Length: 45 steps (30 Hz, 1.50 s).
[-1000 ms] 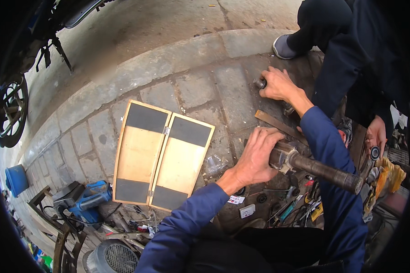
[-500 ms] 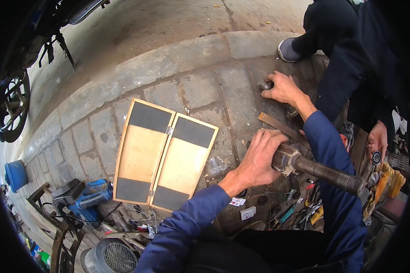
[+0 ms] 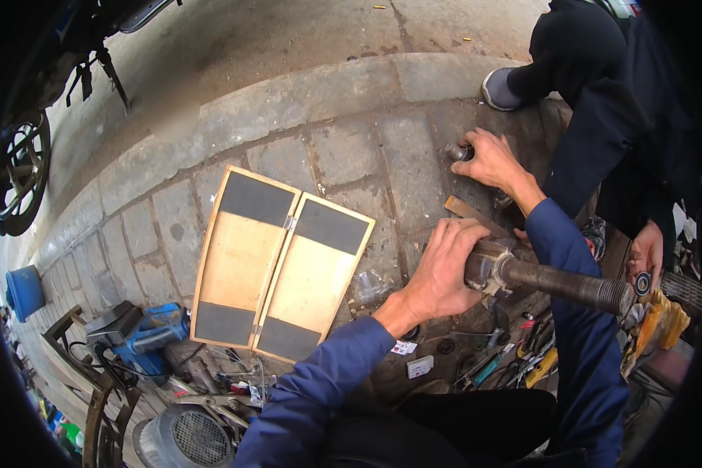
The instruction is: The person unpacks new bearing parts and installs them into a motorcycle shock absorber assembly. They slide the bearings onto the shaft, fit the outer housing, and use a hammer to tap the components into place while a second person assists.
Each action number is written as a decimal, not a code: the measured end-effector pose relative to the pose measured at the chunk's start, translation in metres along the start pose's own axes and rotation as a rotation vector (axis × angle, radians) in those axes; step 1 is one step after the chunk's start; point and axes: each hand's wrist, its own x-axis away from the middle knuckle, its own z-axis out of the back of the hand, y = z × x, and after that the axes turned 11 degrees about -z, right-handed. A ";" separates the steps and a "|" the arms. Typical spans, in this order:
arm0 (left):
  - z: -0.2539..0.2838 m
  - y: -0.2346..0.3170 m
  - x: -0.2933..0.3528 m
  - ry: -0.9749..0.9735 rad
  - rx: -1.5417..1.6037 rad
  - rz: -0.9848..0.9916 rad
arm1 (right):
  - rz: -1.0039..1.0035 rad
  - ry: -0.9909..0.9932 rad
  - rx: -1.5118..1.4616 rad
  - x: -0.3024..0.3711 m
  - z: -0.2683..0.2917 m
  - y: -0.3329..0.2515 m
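Observation:
My left hand (image 3: 442, 269) is closed around the thick end of a dark, greasy metal shaft (image 3: 565, 282). The shaft's threaded tip points to the right, across my right forearm. Farther off, my right hand (image 3: 495, 160) has its fingers curled round a small dark cylindrical metal piece (image 3: 458, 151), close to the paving. Between the two hands lies a rusty flat bar (image 3: 468, 209), partly hidden by the left hand. To the left, an open hinged wooden case (image 3: 277, 269) with dark panels at its ends rests on the pavers.
At the right, another person's hand (image 3: 646, 248) holds a ring-shaped bearing (image 3: 642, 284); their shoe (image 3: 501, 90) is beyond my right hand. Several hand tools (image 3: 507, 363) lie near my knees. A blue power tool (image 3: 152, 335), a motor (image 3: 187, 437) and a blue bucket (image 3: 26, 292) stand left.
The view has shifted slightly. My hands keep their grips with little movement. The other person's bearing has turned to show a different face.

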 end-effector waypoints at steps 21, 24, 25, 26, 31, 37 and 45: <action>-0.002 -0.002 -0.008 -0.008 0.027 0.031 | 0.115 0.175 -0.475 -0.010 0.042 -0.042; -0.002 -0.001 -0.007 -0.014 0.014 0.038 | 0.089 0.082 -1.129 0.025 0.090 -0.026; -0.003 -0.001 -0.008 -0.013 0.003 0.027 | 0.117 0.070 -1.233 0.048 0.106 -0.017; -0.005 0.000 -0.009 -0.013 -0.005 0.017 | 0.156 0.069 -1.334 0.074 0.119 -0.008; -0.013 0.003 -0.010 -0.051 -0.024 0.017 | 0.376 0.270 -1.353 0.195 0.154 0.015; -0.021 0.006 -0.005 -0.072 -0.119 -0.035 | 0.478 0.363 -1.211 0.257 0.161 0.017; -0.022 0.010 0.007 -0.084 -0.111 -0.054 | 0.409 0.369 -1.090 0.294 0.146 0.005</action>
